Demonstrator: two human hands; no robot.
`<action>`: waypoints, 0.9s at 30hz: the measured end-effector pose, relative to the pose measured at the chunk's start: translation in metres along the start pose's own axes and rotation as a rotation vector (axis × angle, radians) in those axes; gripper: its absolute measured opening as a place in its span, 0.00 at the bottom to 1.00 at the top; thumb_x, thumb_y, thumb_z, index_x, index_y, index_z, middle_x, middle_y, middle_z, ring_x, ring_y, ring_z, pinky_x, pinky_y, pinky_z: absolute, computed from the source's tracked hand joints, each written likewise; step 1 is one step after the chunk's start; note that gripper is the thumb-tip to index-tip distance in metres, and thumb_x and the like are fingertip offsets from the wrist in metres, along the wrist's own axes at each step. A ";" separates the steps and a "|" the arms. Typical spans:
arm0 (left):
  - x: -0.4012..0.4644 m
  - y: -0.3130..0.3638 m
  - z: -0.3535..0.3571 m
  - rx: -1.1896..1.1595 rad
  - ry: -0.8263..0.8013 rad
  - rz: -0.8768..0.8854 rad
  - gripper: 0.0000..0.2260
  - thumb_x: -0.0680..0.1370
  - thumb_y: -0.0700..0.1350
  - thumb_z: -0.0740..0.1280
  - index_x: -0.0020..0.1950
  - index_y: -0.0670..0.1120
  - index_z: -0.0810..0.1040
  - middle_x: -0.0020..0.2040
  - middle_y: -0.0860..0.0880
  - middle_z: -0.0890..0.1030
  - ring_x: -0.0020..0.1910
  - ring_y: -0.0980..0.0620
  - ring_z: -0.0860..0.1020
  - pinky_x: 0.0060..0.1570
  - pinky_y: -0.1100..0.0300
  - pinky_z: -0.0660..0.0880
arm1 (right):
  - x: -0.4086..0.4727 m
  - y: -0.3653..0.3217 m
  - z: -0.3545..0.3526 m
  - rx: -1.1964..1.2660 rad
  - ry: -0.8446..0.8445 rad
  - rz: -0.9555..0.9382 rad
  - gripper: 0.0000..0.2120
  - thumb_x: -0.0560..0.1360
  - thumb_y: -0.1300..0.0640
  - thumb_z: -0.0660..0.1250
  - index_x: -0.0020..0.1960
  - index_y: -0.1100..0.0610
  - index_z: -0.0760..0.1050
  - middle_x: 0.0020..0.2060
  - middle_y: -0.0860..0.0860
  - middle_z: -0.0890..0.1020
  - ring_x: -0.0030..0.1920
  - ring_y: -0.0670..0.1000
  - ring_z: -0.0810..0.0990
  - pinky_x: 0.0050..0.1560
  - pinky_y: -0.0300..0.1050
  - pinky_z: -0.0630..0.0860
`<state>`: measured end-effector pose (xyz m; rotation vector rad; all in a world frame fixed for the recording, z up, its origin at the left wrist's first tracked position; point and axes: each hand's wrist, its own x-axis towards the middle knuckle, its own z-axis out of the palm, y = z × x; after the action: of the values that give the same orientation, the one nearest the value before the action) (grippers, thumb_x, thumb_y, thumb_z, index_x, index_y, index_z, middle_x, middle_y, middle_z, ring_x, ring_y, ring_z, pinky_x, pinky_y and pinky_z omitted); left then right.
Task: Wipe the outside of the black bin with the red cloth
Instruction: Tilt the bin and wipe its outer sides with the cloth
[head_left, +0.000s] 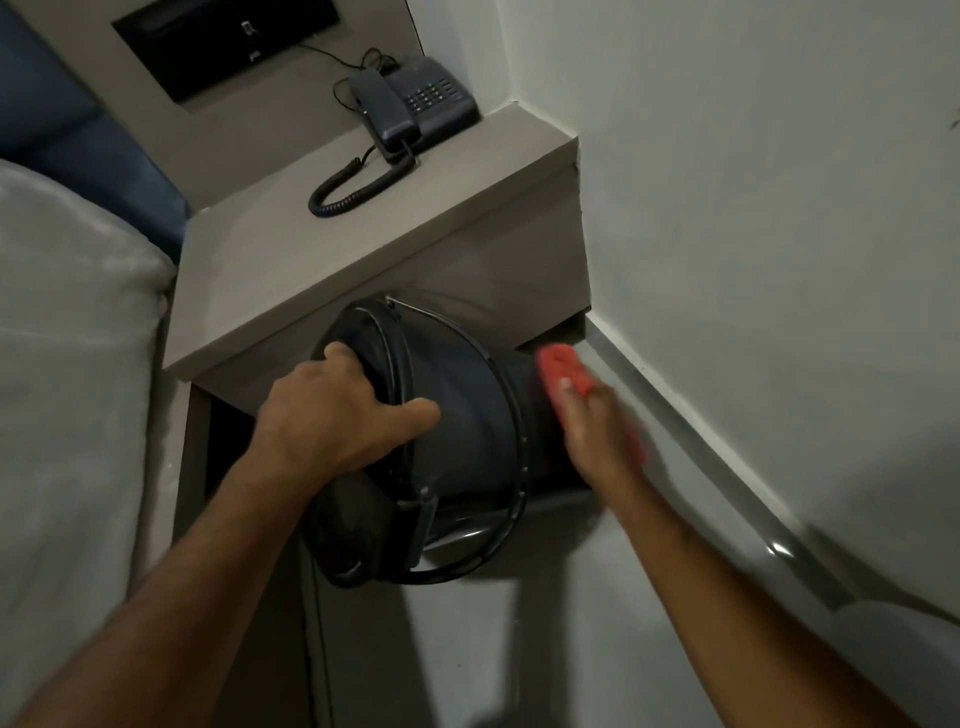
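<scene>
Left hand (337, 410) grips the tilted black bin's (467, 415) rim; right hand (597, 431) presses red cloth (563, 369) against its side.

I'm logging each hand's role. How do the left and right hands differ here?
The left hand grips the rim of the black bin, bare and sharp; the right hand presses the red cloth against the bin's side and is motion-blurred. The left steadies, the right wipes. Both touch the tilted bin.
</scene>
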<state>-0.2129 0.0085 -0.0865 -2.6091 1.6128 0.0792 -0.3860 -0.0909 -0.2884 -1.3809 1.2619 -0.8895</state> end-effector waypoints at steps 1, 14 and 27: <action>-0.001 0.002 0.000 0.011 0.003 0.008 0.43 0.54 0.75 0.56 0.57 0.45 0.68 0.43 0.46 0.78 0.40 0.47 0.77 0.36 0.55 0.73 | -0.002 -0.015 0.009 0.033 -0.012 -0.094 0.25 0.78 0.38 0.55 0.67 0.50 0.74 0.64 0.54 0.80 0.64 0.53 0.76 0.67 0.54 0.70; -0.013 0.002 0.000 -0.019 -0.045 0.164 0.52 0.56 0.73 0.61 0.73 0.46 0.55 0.43 0.51 0.78 0.39 0.52 0.78 0.39 0.59 0.78 | 0.017 -0.038 -0.013 0.174 -0.256 0.227 0.34 0.73 0.28 0.56 0.67 0.50 0.77 0.64 0.52 0.81 0.64 0.53 0.77 0.69 0.55 0.68; -0.097 -0.086 0.030 0.099 -0.182 0.376 0.60 0.60 0.63 0.75 0.75 0.60 0.33 0.72 0.46 0.71 0.33 0.62 0.77 0.34 0.77 0.70 | -0.034 -0.008 -0.013 -0.008 -0.060 0.242 0.31 0.81 0.37 0.51 0.67 0.59 0.74 0.60 0.61 0.80 0.57 0.59 0.77 0.61 0.55 0.70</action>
<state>-0.1794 0.1362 -0.1052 -2.1274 1.9568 0.2420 -0.4029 -0.0604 -0.2742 -1.2208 1.3543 -0.6727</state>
